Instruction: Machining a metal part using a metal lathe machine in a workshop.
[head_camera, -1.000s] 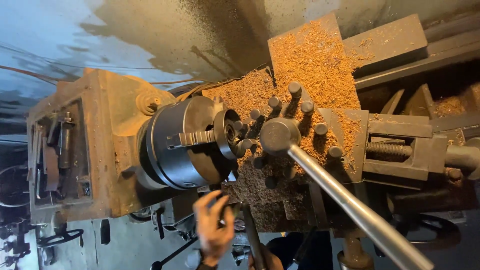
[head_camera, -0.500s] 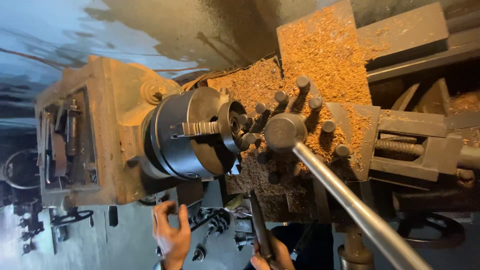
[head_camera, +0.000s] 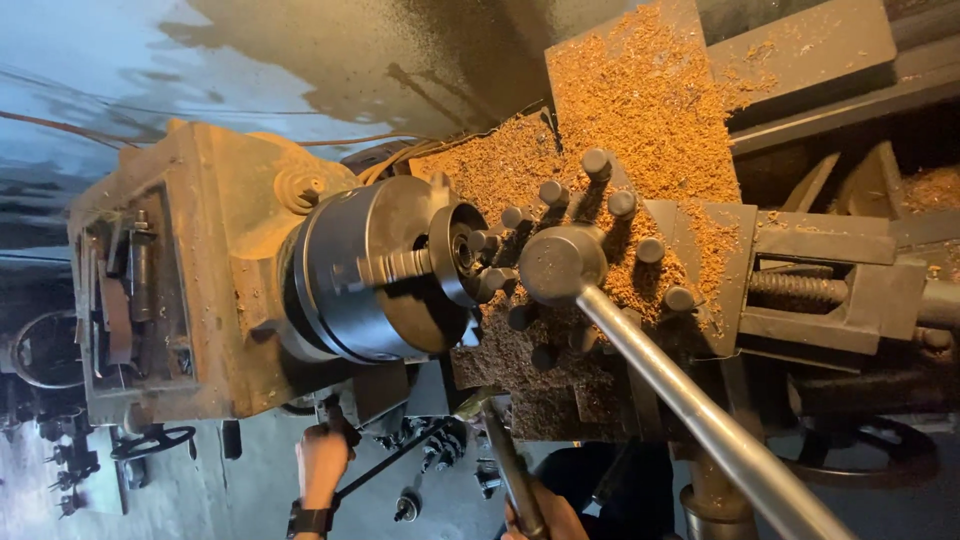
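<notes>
An old lathe fills the view, its dark round chuck (head_camera: 375, 275) gripping a short metal ring. To the chuck's right sits the tool post (head_camera: 560, 262), ringed with bolt heads and buried in orange-brown chips. My left hand (head_camera: 322, 458), with a dark wristband, is closed around a dark lever (head_camera: 338, 412) under the headstock. At the bottom edge my right hand (head_camera: 548, 515) grips a slim metal bar (head_camera: 505, 460) that slants up toward the underside of the carriage. Only part of the right hand shows.
A long grey steel handle (head_camera: 700, 415) runs from the tool post to the lower right. The rusty headstock casing (head_camera: 200, 270) is at left, a threaded screw and slide (head_camera: 810, 290) at right. Small tools lie on the floor below (head_camera: 420, 470).
My left hand, open under the chuck a second ago, has moved left and closed on the lever below the headstock. The right hand has come into view holding the bar.
</notes>
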